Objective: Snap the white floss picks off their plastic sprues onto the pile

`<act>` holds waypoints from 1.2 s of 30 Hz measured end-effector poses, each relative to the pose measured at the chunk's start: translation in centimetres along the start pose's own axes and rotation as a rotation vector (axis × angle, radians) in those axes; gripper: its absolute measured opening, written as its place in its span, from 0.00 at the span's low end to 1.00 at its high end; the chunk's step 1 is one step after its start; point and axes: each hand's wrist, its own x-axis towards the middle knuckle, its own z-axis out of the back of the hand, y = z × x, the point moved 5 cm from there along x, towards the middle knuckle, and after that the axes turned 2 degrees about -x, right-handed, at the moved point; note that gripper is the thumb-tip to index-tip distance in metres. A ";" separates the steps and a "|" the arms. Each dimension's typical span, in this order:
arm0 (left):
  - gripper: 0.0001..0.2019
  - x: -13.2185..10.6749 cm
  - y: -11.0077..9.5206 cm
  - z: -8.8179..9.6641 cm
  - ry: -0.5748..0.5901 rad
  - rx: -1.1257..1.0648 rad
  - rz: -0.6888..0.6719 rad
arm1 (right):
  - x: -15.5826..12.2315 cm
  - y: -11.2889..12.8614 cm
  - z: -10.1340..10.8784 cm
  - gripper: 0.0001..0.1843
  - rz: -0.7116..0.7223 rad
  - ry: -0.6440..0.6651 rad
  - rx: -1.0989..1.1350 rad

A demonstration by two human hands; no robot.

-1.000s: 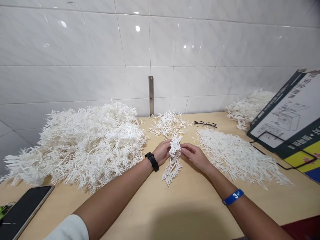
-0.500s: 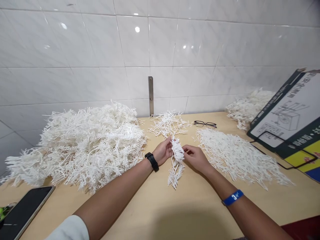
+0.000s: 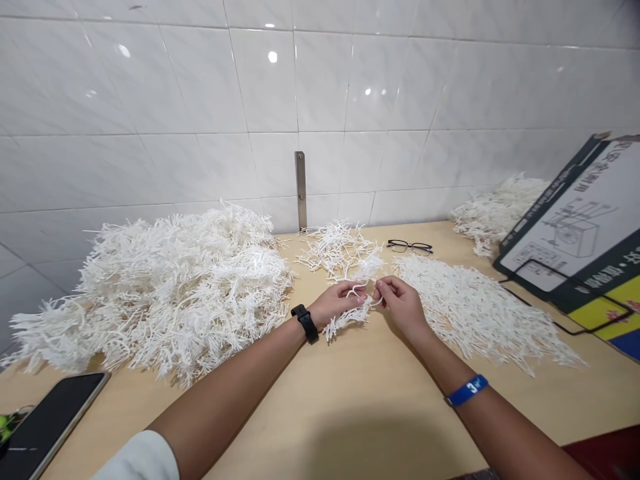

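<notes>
My left hand (image 3: 339, 301) and my right hand (image 3: 401, 304) meet at the middle of the wooden table (image 3: 350, 400). Both pinch the same white spiky plastic sprig (image 3: 350, 315), which lies low between them and trails toward my left wrist. The fingers of each hand are curled closed on it. A black watch sits on my left wrist and a blue band on my right. A small loose heap of white sprigs (image 3: 340, 250) lies just beyond my hands.
A big mound of white sprigs (image 3: 170, 287) fills the left side. A flatter spread of sprigs (image 3: 475, 313) lies to the right, another heap (image 3: 495, 210) at the back right. Glasses (image 3: 410, 247), a printed cardboard box (image 3: 580, 233) and a phone (image 3: 47, 420) also rest here.
The sprig, held upright between my hands before, has been turned down and now lies nearly flat. Both hands shifted slightly away from me.
</notes>
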 end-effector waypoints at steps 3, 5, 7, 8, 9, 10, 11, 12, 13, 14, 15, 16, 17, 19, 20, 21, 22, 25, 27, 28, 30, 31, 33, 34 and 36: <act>0.20 0.1 0.0 0.2 -0.004 0.070 -0.027 | 0.1 -0.3 0.3 0.16 -0.018 -0.077 0.042; 0.19 0.2 -0.1 0.3 -0.012 0.098 -0.052 | 0.1 -0.2 0.4 0.16 -0.028 -0.117 0.073; 0.19 0.3 -0.1 0.4 -0.018 0.093 -0.063 | 0.1 -0.1 0.6 0.15 -0.039 -0.156 0.105; 0.19 0.3 -0.1 0.5 -0.021 0.080 -0.065 | 0.1 0.0 0.6 0.15 -0.049 -0.175 0.126; 0.20 0.3 -0.1 0.5 -0.025 0.063 -0.063 | 0.1 0.0 0.7 0.15 -0.063 -0.190 0.150; 0.20 0.3 -0.1 0.4 -0.030 0.041 -0.060 | 0.2 -0.1 0.7 0.15 -0.078 -0.199 0.175; 0.20 0.2 -0.1 0.4 -0.030 0.007 -0.049 | 0.2 -0.2 0.8 0.15 -0.094 -0.205 0.201; 0.20 0.1 -0.1 0.3 -0.025 -0.039 -0.031 | 0.3 -0.3 0.8 0.15 -0.109 -0.202 0.227; 0.19 0.0 -0.1 0.1 -0.017 -0.092 -0.006 | 0.4 -0.5 0.8 0.15 -0.123 -0.193 0.251; 0.19 -0.2 -0.2 0.0 -0.007 -0.144 0.020 | 0.4 -0.6 0.8 0.15 -0.137 -0.181 0.271; 0.19 -0.3 -0.3 -0.2 0.001 -0.189 0.041 | 0.5 -0.8 0.7 0.15 -0.153 -0.168 0.291; 0.19 -0.5 -0.4 -0.3 0.007 -0.221 0.057 | 0.5 -0.9 0.7 0.15 -0.172 -0.151 0.312; 0.19 -0.6 -0.5 -0.3 0.015 -0.240 0.067 | 0.5 -1.0 0.6 0.15 -0.192 -0.133 0.337; 0.20 -0.7 -0.7 -0.3 0.044 -0.257 0.078 | 0.4 -1.2 0.3 0.16 -0.235 -0.093 0.392; 0.21 -0.8 -0.8 -0.3 0.063 -0.265 0.085 | 0.4 -1.3 0.2 0.17 -0.259 -0.076 0.411; 0.23 -0.8 -0.7 -0.3 0.080 -0.270 0.093 | 0.3 -1.3 0.1 0.17 -0.284 -0.062 0.419; 0.24 -0.7 -0.7 -0.3 0.090 -0.271 0.098 | 0.2 -1.4 0.0 0.18 -0.309 -0.050 0.416; 0.26 -0.6 -0.6 -0.1 0.081 -0.264 0.085 | 0.1 -1.7 -0.3 0.18 -0.358 -0.035 0.391; 0.27 -0.6 -0.7 0.0 0.066 -0.255 0.061 | 0.1 -1.9 -0.3 0.17 -0.344 -0.036 0.401; 0.28 -0.6 -0.7 0.0 0.060 -0.250 0.052 | 0.1 -1.9 -0.3 0.17 -0.327 -0.038 0.410; 0.30 -0.6 -0.8 -0.1 0.051 -0.246 0.047 | 0.2 -1.8 -0.4 0.17 -0.288 -0.032 0.407; 0.30 -0.6 -0.8 -0.1 0.046 -0.250 0.046 | 0.2 -1.8 -0.5 0.17 -0.271 -0.025 0.391; 0.30 -0.6 -0.9 -0.1 0.042 -0.266 0.034 | 0.2 -1.7 -0.6 0.16 -0.239 -0.008 0.339; 0.29 -0.6 -0.9 -0.2 0.042 -0.271 0.022 | 0.2 -1.6 -0.7 0.16 -0.221 0.002 0.308; 0.26 -0.4 -1.0 -0.2 0.043 -0.268 -0.011 | 0.2 -1.4 -0.7 0.16 -0.186 0.012 0.252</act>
